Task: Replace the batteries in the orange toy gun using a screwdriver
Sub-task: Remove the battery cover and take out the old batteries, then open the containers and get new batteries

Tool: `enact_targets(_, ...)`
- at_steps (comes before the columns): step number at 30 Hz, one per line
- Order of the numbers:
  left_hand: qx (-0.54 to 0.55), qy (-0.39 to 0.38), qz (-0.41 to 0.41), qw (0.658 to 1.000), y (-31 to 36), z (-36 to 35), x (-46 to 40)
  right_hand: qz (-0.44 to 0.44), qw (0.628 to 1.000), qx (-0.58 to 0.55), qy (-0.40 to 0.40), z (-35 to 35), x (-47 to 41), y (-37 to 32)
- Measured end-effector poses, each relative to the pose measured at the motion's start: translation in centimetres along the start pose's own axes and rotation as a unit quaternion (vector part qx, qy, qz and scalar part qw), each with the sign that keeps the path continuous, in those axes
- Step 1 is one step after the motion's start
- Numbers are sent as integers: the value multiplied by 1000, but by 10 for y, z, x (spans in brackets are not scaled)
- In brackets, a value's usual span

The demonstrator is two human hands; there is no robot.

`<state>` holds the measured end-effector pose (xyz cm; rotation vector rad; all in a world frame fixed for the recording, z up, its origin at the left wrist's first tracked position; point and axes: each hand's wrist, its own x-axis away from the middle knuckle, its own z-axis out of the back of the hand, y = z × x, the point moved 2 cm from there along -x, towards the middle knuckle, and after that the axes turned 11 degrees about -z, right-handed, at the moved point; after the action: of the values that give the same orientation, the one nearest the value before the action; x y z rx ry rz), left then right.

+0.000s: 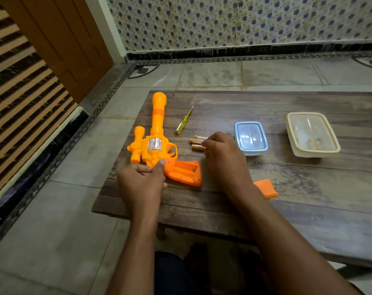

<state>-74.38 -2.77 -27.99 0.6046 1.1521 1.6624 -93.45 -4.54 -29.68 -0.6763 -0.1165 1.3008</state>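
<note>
batteries [198, 143] w/ illegible label print, under right hand [224, 155]

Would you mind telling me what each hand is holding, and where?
The left hand grips the orange toy gun where handle meets body. The right hand is on the batteries; its grip is hidden.

Orange toy gun [155, 143], yellow screwdriver [183, 122]

Orange toy gun [154, 133] flat, grip compartment open (empty); batteries [196, 143], screwdriver [184, 120] beside.
</note>
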Motion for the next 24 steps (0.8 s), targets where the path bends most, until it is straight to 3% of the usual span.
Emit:
enact_targets(4, -3, 12, -122, 992, 11, -11, 2, 14, 1000, -15, 16, 16, 6, 4)
enact_targets(7, 12, -40, -190, 981, 32, -33, 13, -1, 998, -35, 55, 36, 10, 15)
enact_targets(13, 29, -116, -236, 964, 68, -82, 15, -16, 993, -26, 115, 54, 11, 39)
enact_targets(21, 69, -106, -225, 966, 54, -102, 22, -143, 989, 11, -36, 51, 1, 52)
enact_targets(24, 81, -106, -244, 961, 61, -105, 23, -159, 986, 22, -39, 56, 1, 45)
